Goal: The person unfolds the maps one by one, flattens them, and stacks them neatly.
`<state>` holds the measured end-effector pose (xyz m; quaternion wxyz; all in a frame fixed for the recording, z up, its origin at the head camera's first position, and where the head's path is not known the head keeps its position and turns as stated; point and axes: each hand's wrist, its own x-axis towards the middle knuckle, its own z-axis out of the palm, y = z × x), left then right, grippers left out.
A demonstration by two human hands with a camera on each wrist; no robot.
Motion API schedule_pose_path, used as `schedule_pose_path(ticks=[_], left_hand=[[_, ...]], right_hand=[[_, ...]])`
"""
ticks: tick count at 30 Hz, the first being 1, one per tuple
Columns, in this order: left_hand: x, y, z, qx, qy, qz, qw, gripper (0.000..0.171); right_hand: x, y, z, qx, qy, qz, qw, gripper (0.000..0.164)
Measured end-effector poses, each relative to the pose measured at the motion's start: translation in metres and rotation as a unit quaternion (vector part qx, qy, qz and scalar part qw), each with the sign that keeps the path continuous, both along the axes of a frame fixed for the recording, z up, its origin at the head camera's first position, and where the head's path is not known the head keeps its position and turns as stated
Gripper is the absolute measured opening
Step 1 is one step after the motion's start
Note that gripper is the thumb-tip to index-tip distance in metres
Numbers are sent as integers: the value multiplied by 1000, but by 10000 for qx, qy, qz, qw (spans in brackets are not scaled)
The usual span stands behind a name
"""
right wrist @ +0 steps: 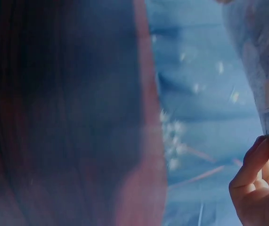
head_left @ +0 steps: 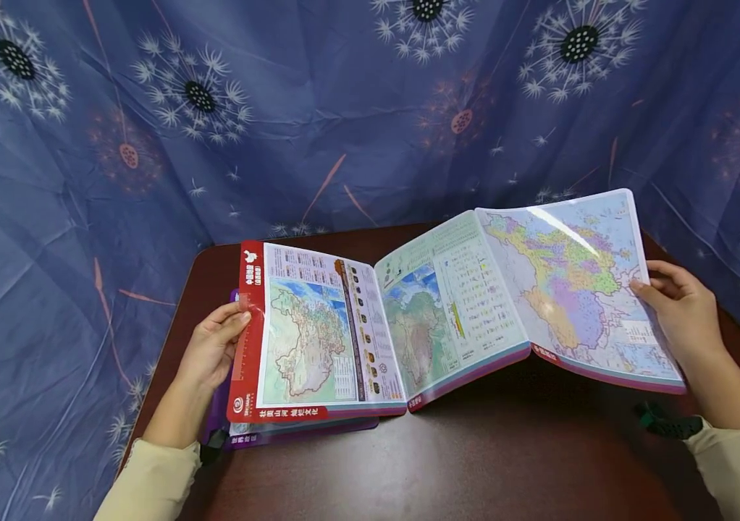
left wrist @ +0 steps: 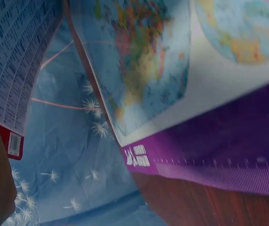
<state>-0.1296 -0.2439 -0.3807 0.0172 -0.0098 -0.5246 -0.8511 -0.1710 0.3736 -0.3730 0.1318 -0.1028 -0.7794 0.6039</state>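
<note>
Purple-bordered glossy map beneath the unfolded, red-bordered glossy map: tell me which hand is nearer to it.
Left. The left hand pinches the red-bordered map close to the purple-bordered map; the right hand pinches the opposite end, much farther away.

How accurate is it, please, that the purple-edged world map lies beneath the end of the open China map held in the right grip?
The side is wrong: the head view shows the purple-edged world map beneath the end of the open China map held in the left grip.
</note>
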Motion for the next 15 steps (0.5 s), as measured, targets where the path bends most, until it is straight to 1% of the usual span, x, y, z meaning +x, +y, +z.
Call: schedule_pose_path(ticks=[1, 4, 6, 9, 12, 15], left_hand=[[0, -2, 0, -11, -36, -13, 10000, 31], [-1, -7, -1, -116, -163, -4, 9998, 30], [-3, -13, -2, -181, -259, 18, 9995, 30], [-5, -21, -3, -249, -350, 2, 9991, 30], [-7, -27, -5, -460, -439, 19, 9980, 30], [-9, -32, -7, -895, -648, 65, 9939, 27]], right_hand=[[-1, 5, -2, 222, -60, -45, 9997, 36], [-6, 19, -8, 648, -161, -81, 9977, 34], [-10, 29, -13, 973, -247, -92, 9949, 32], [-14, 42, -20, 1425, -252, -125, 9894, 25], [-16, 53, -24, 1787, -293, -213, 9832, 18], [-19, 59, -28, 2064, -465, -221, 9771, 14]])
